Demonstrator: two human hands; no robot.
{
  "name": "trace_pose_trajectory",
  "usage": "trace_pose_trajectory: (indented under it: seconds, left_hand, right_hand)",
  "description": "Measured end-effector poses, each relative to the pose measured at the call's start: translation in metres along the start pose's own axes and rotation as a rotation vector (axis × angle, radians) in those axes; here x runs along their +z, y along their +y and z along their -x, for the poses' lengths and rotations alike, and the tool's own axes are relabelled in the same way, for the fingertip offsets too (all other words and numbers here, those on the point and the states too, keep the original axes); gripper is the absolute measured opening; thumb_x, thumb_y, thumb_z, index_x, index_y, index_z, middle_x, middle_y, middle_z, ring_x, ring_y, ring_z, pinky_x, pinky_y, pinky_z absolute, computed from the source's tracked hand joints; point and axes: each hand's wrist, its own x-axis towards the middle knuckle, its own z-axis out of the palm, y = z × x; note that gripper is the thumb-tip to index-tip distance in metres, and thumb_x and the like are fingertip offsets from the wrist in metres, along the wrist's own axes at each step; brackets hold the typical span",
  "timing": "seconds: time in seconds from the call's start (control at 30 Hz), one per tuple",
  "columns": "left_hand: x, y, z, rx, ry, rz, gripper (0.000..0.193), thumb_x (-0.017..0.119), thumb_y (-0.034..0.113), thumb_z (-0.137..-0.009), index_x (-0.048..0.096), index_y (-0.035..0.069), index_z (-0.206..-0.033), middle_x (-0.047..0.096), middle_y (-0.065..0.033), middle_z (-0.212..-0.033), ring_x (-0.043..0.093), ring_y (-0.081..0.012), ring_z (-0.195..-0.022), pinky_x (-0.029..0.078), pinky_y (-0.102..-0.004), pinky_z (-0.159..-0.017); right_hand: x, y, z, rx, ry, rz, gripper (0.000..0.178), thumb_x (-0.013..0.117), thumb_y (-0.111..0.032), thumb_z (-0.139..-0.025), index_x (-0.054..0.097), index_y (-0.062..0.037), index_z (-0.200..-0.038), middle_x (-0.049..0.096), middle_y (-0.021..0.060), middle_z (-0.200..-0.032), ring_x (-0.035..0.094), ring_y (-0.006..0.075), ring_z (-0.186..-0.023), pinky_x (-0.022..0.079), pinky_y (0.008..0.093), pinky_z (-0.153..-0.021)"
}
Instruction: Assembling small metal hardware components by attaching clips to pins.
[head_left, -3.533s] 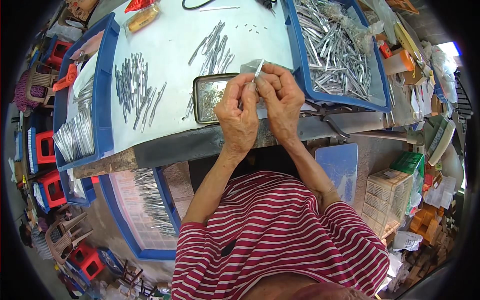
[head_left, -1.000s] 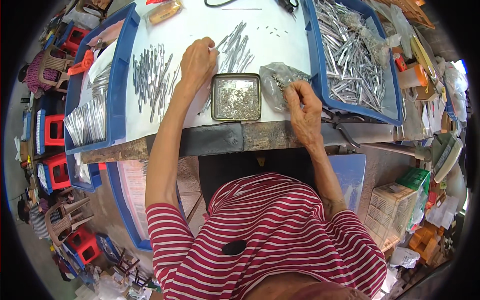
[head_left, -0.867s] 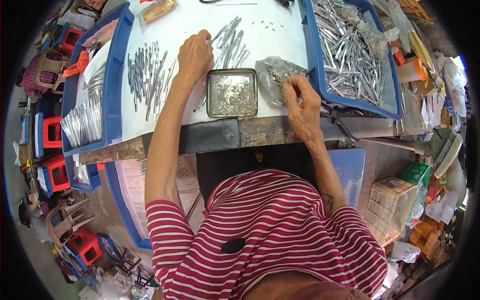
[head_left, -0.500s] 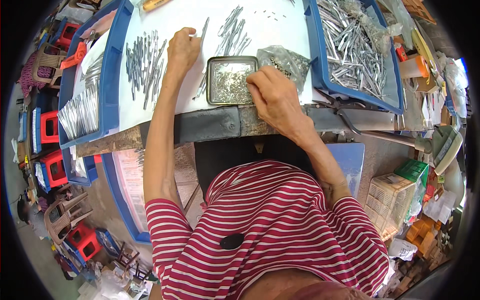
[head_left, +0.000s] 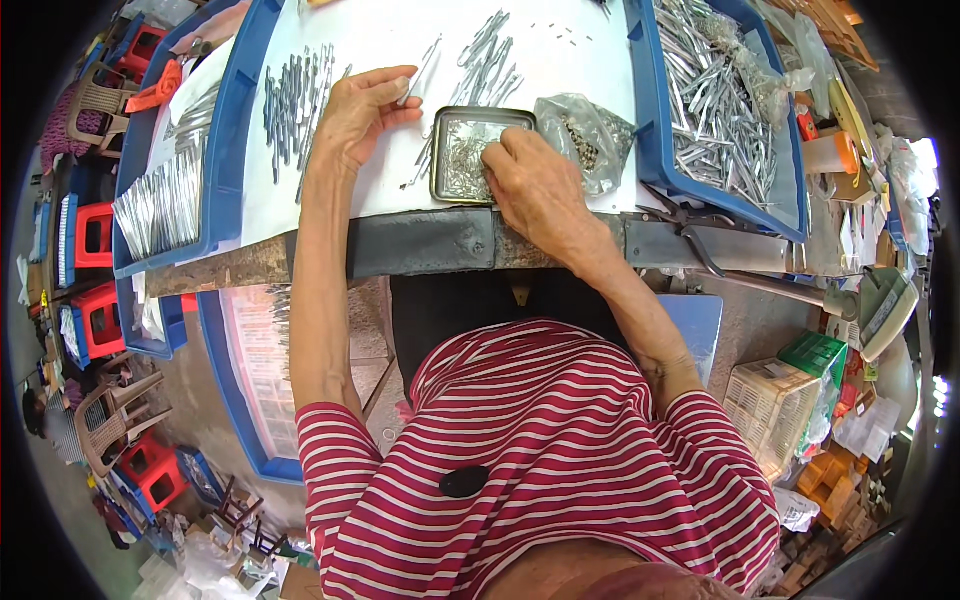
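Observation:
My left hand [head_left: 362, 112] is over the white work surface with its fingers apart. A slim metal piece [head_left: 428, 62] lies slanting by its fingertips; whether they touch it I cannot tell. My right hand [head_left: 540, 190] is bent over the right side of a small dark-rimmed tray [head_left: 437, 160] of tiny shiny metal bits. Its fingers are pinched together, and whatever they hold is hidden. Slim metal pieces [head_left: 486, 65] lie loosely beyond the tray, and another row of metal pieces [head_left: 290, 105] lies left of my left hand.
A clear plastic bag [head_left: 600, 150] with small parts lies right of the tray. Blue bins of metal pieces flank the surface, one left [head_left: 222, 150] and one right [head_left: 655, 110]. Black-handled pliers [head_left: 700, 245] rest at the front edge, over a metal strip [head_left: 420, 248].
My left hand's fingers have spread apart from a closed shape, beside the slim metal piece. My right hand stays at the tray's right side. The whole view has shifted slightly.

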Motion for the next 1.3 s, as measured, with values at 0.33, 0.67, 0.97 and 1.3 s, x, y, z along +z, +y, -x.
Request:
trace_pose_trajectory:
  seconds: [0.33, 0.67, 0.97, 1.3]
  left_hand:
    - [-0.002, -0.006, 0.001, 0.019, -0.131, 0.355, 0.030, 0.057, -0.002, -0.077, 0.053, -0.009, -0.106, 0.057, -0.0148, -0.082, 0.055, -0.0175, -0.072, 0.049, -0.0243, -0.065]
    - [0.038, -0.007, 0.050, 0.085, -0.181, 0.584, 0.037, 0.059, -0.002, -0.076, 0.050, -0.005, -0.113, 0.059, -0.0150, -0.090, 0.054, -0.0144, -0.070, 0.046, -0.0255, -0.062]
    - [0.059, -0.018, 0.084, 0.038, -0.154, 0.501, 0.036, 0.054, -0.003, -0.078, 0.046, -0.008, -0.113, 0.059, -0.0133, -0.085, 0.057, -0.0140, -0.066, 0.049, -0.0230, -0.057]
    - [0.070, -0.029, 0.096, 0.062, -0.102, 0.349, 0.030, 0.055, 0.000, -0.079, 0.051, -0.008, -0.108, 0.060, -0.0114, -0.082, 0.056, -0.0114, -0.061, 0.048, -0.0205, -0.052]
  right_hand:
    - [0.005, 0.000, -0.004, 0.042, 0.089, -0.074, 0.009, 0.057, 0.000, -0.070, 0.051, -0.0019, -0.077, 0.048, 0.0104, -0.073, 0.052, 0.0270, -0.070, 0.042, 0.0354, -0.058]
    - [-0.012, 0.000, -0.005, 0.465, 0.101, -0.850, 0.006, 0.057, -0.003, -0.074, 0.057, 0.0007, -0.078, 0.054, 0.0027, -0.061, 0.046, 0.0073, -0.052, 0.039, 0.0214, -0.048]
    - [-0.015, -0.001, -0.009, 0.575, 0.209, -1.149, 0.008, 0.058, -0.002, -0.073, 0.058, 0.0006, -0.081, 0.056, -0.0008, -0.071, 0.048, 0.0029, -0.062, 0.040, 0.0168, -0.054]
    - [-0.017, -0.003, -0.010, 0.527, 0.343, -1.217, 0.010, 0.056, 0.000, -0.075, 0.054, 0.0002, -0.085, 0.057, 0.0026, -0.076, 0.050, 0.0051, -0.065, 0.040, 0.0176, -0.056]
